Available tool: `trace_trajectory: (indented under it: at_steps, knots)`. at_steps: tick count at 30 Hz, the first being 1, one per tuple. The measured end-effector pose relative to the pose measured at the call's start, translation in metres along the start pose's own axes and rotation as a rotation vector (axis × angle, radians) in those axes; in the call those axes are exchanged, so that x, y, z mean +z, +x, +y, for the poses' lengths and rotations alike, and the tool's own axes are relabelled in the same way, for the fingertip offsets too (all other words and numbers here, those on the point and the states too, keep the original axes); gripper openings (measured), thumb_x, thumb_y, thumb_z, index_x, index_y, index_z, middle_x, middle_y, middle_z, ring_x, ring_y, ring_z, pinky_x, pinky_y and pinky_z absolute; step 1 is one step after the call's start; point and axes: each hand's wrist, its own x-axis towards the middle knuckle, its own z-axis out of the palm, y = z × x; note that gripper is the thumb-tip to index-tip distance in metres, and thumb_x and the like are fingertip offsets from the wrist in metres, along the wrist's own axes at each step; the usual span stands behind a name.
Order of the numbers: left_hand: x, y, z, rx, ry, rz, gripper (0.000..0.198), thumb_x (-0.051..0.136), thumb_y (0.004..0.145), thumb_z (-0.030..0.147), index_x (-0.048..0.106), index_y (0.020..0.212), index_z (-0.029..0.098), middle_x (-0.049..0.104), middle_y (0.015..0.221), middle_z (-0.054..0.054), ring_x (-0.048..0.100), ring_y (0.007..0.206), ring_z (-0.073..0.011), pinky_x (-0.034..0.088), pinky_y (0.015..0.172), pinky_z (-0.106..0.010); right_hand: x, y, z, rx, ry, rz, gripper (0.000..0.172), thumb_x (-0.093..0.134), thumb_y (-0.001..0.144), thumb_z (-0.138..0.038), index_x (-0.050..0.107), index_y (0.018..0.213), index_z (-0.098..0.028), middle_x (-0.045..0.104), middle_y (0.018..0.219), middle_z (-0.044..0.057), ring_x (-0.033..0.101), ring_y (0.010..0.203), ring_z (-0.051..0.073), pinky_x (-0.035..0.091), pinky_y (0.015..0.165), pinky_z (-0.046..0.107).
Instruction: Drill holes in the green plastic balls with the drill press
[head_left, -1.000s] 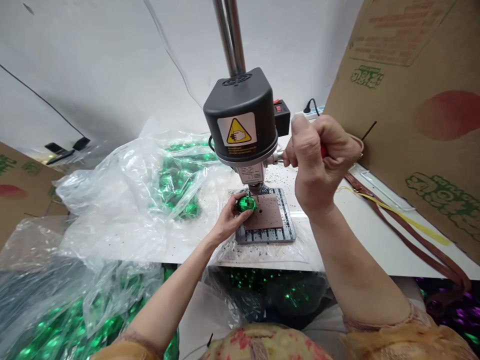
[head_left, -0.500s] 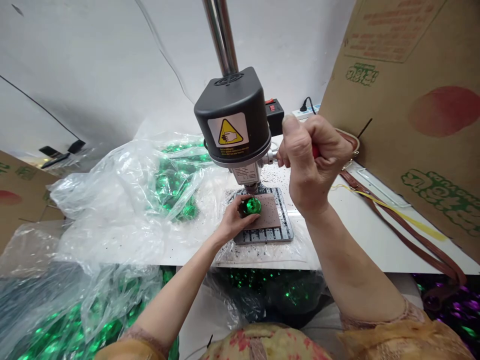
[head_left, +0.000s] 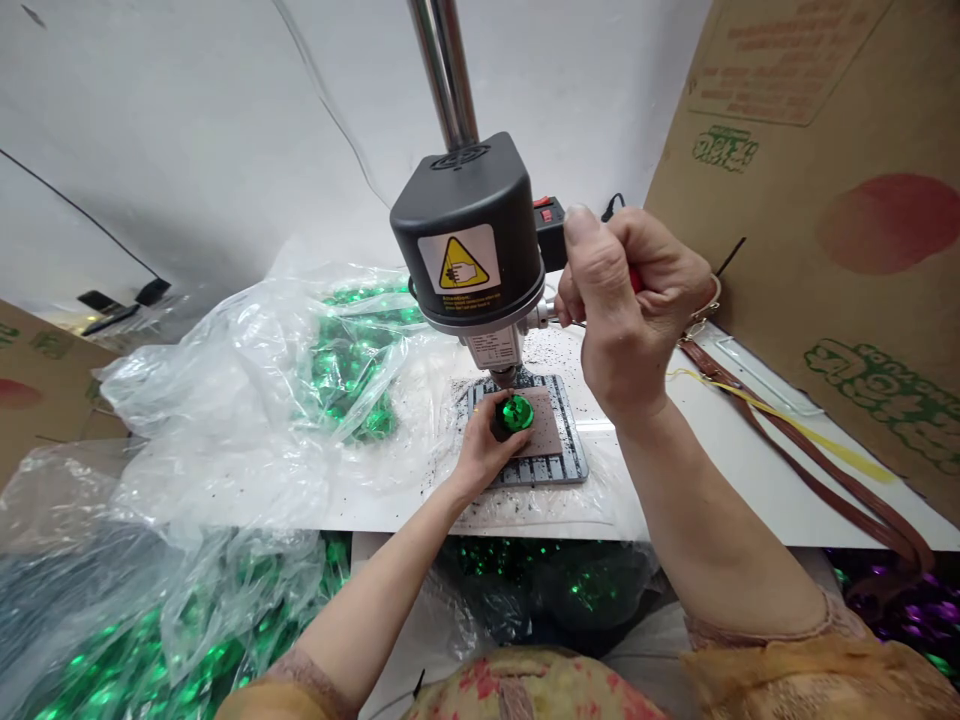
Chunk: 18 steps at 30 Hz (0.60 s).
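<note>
A shiny green faceted ball [head_left: 518, 412] with a dark side is pinched between the thumb and fingers of my left hand [head_left: 487, 438]. It is over a brown board [head_left: 545, 432] on the slotted metal base plate [head_left: 576, 464]. Just behind the ball hangs the lower tip of a drill press [head_left: 469, 235], with a black head and a yellow warning label. My right hand [head_left: 626, 300] is closed around the press's lever handle [head_left: 636, 279], of which only a bit of red shows, to the right of the head.
Clear plastic bags [head_left: 217, 400] of green balls lie on the white table [head_left: 637, 500] at left. More bagged green balls [head_left: 112, 660] are below its front edge. Cardboard boxes [head_left: 795, 330] flank the table; a brown strap [head_left: 795, 430] lies at right. Dark shavings surround the base.
My left hand and the green ball have shifted slightly right on the board, and the ball has turned so its dark side shows. My right hand stays on the lever, nearly unmoved.
</note>
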Motion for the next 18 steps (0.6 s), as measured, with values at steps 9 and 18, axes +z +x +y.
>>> trace_trajectory:
  at_steps: [9,18]
  knots:
    - [-0.001,0.001,0.006,-0.025,-0.045,0.013,0.056,0.081,0.074,0.030,0.056,0.124,0.022,0.066,0.120,-0.010,0.063,0.110,-0.0274,0.049,0.098,-0.046,-0.004,-0.019,0.004,-0.110,-0.016,0.085,0.049,0.060,0.091,-0.028,0.030,0.053,-0.020,0.032,0.047,-0.006,0.032,0.042,0.006,0.026,0.045,0.029]
    - [-0.002,0.001,0.010,-0.019,-0.076,-0.001,0.054,0.080,0.075,0.029,0.056,0.123,0.020,0.065,0.117,-0.010,0.062,0.108,-0.0267,0.049,0.097,-0.044,-0.006,-0.034,0.017,-0.190,0.015,0.115,0.052,0.058,0.089,-0.028,0.020,0.055,-0.020,0.023,0.047,-0.005,0.028,0.040,0.007,0.024,0.042,0.031]
